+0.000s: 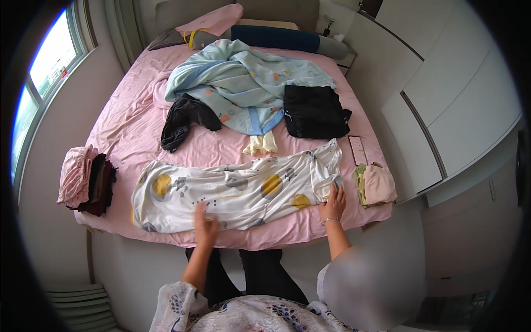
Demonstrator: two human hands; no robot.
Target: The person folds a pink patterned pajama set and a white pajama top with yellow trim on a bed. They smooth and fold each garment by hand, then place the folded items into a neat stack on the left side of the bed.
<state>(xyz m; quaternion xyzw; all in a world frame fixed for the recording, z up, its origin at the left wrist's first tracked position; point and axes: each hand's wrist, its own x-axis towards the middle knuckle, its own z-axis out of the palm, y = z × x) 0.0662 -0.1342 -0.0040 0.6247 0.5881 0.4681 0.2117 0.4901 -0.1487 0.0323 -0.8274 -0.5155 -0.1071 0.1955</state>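
A white cloth (221, 191) printed with yellow and grey circles lies across the near end of the bed, long and folded over, with wrinkles along it. My left hand (206, 227) is over its near edge, left of the middle, slightly blurred, fingers stretched forward. At the cloth's right end, my right hand (333, 205) rests with fingers extended and apart on the bunched fabric. A small cream garment (260, 144) lies just beyond the cloth. Farther back are a crumpled black garment (188, 119) and a folded black garment (316, 112).
A stack of folded clothes (83, 180) sits at the bed's left corner. Folded pink and green clothes (377, 185) lie at the right corner, near a phone-like flat object (357, 150). A light blue quilt (238, 77) and a long bolster (276, 40) are farther back on the pink sheet (127, 127).
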